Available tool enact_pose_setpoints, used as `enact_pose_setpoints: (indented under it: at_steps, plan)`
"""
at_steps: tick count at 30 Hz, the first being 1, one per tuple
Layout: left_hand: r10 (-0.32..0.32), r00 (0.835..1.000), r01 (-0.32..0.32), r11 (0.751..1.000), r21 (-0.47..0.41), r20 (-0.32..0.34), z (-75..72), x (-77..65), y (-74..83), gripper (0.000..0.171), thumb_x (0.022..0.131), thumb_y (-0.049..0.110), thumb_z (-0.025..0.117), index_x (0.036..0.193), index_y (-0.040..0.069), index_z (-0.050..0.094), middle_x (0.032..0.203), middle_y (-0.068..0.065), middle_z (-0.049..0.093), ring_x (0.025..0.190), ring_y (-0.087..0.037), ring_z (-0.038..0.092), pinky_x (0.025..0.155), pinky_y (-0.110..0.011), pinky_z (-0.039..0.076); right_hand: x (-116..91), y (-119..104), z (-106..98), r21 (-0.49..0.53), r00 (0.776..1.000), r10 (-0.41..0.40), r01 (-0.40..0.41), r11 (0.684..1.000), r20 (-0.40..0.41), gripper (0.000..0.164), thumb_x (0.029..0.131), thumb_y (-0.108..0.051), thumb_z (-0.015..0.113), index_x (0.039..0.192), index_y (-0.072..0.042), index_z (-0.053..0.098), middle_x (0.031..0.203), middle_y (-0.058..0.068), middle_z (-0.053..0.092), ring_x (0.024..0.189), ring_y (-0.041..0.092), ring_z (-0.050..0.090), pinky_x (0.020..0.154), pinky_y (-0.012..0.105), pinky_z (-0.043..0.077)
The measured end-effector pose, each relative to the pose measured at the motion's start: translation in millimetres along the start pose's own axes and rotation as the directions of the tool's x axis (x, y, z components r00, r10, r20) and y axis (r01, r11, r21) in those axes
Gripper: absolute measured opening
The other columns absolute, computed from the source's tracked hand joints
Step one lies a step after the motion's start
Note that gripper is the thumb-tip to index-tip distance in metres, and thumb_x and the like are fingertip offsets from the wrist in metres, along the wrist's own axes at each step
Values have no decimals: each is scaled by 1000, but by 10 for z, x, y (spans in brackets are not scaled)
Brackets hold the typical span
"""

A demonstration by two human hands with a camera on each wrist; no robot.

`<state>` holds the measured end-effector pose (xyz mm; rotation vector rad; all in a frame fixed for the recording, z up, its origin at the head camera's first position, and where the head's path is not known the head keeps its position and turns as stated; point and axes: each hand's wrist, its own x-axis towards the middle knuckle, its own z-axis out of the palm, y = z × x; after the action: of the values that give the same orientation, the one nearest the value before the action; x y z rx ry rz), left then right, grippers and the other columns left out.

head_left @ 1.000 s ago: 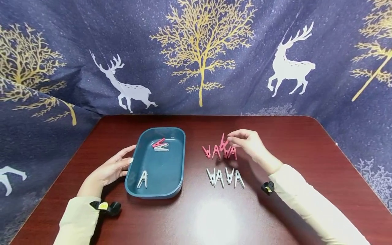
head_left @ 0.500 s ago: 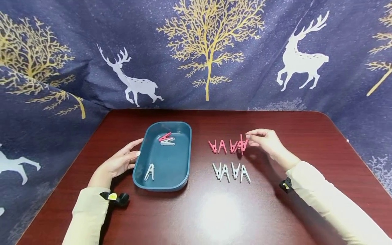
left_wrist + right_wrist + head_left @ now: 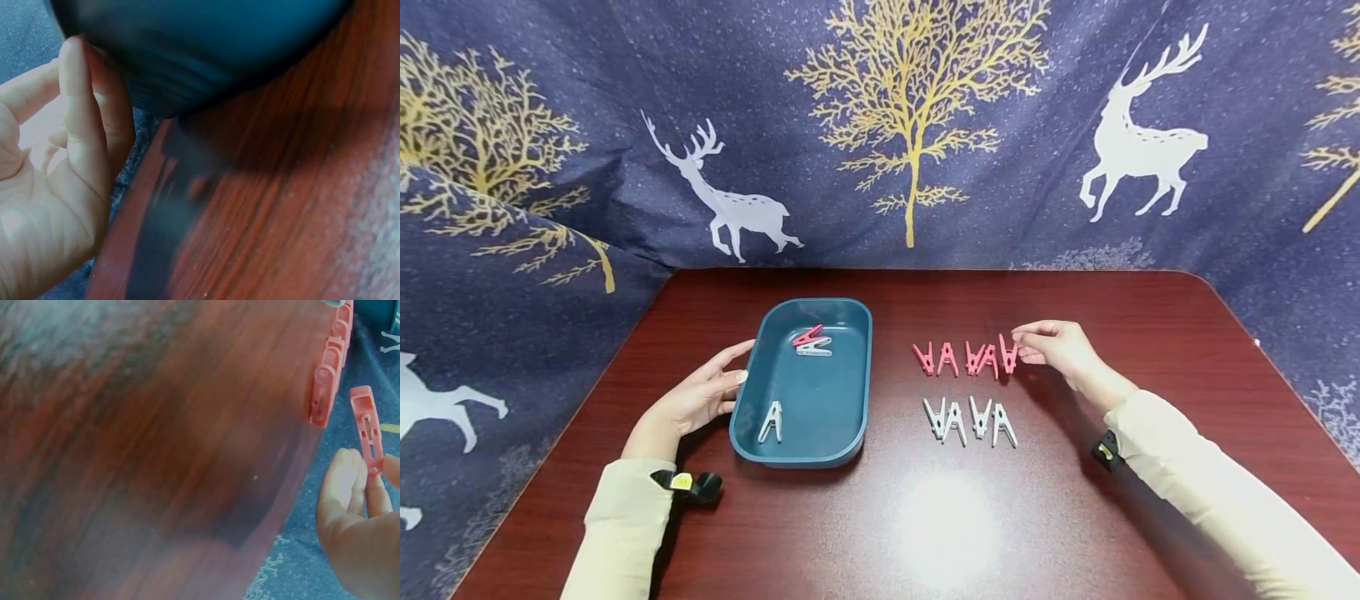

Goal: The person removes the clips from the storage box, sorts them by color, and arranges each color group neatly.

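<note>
Pink clothespin (image 3: 1009,357), pinched in the right hand (image 3: 1067,354), has shifted to the right end of the pink row (image 3: 974,360), seemingly making five; left hand (image 3: 700,396), fingers relaxed, touches blue tray (image 3: 820,396).

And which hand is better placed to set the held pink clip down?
Probably the right hand: it pinches the pink clip at the right end of the pink row. The left hand is at the left side of the teal tray.

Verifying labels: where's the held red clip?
Head view, right of centre: the held red clip is pinched by the right hand, right of the other red clips.
</note>
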<state>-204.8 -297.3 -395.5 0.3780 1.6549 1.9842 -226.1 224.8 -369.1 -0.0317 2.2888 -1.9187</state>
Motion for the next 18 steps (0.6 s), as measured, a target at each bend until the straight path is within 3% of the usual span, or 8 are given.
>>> enact_pose_setpoints:
  at_steps: [5,18]
  plan:
    - [-6,1000,6,1000,-3,-3,-4,4,4,52,102,1,35,148,19,21,113,2,66,94,-10,67,77,-25,55,32,41,-9,21,999,35,-36,999,25,41,93,1,51,122,28,42,77,-10,69,67,2,66,68,23,56]
    - [15,1000,-15,1000,-4,22,-50,-2,-44,54,102,-1,32,150,20,20,118,1,64,100,-13,66,80,-26,55,94,117,-24,-134,995,98,-97,986,2,36,92,2,48,118,26,48,70,-5,66,62,0,62,63,21,56]
